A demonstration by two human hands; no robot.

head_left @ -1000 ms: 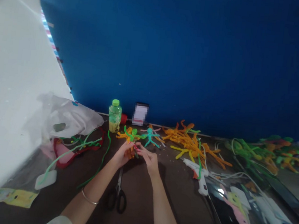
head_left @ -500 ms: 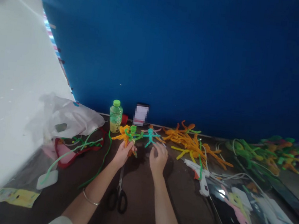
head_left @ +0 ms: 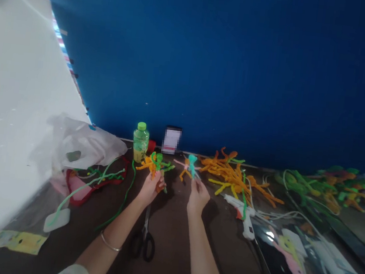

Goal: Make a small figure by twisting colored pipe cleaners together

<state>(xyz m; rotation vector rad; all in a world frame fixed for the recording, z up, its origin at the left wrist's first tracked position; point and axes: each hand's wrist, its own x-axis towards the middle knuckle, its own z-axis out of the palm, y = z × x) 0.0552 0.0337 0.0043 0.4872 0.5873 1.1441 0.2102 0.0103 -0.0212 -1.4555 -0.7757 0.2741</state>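
Observation:
My left hand [head_left: 151, 187] is closed on a bunch of pipe-cleaner figures, with an orange figure [head_left: 148, 164] and a green figure [head_left: 159, 160] showing above the fingers. To its right, my right hand [head_left: 198, 197] pinches a turquoise pipe-cleaner figure [head_left: 192, 161] by its lower part and holds it upright. A pink and orange pipe-cleaner figure [head_left: 185, 168] shows right beside the turquoise one; I cannot tell whether it is held or lies behind. Black-handled scissors [head_left: 145, 238] lie on the dark table below my left hand, blades pointing away.
An orange pipe-cleaner pile [head_left: 231, 171] lies to the right, near a white glue gun [head_left: 242, 216]. A green-capped bottle [head_left: 140, 143] stands by the blue wall. At left are a plastic bag [head_left: 92, 144] and a white box [head_left: 57, 220]. Mixed-colour figures [head_left: 344, 186] lie far right.
My right hand has shifted slightly right and closed in a pinch on the turquoise figure, which moved right from the green one. My left hand stays nearly in place with its bunch.

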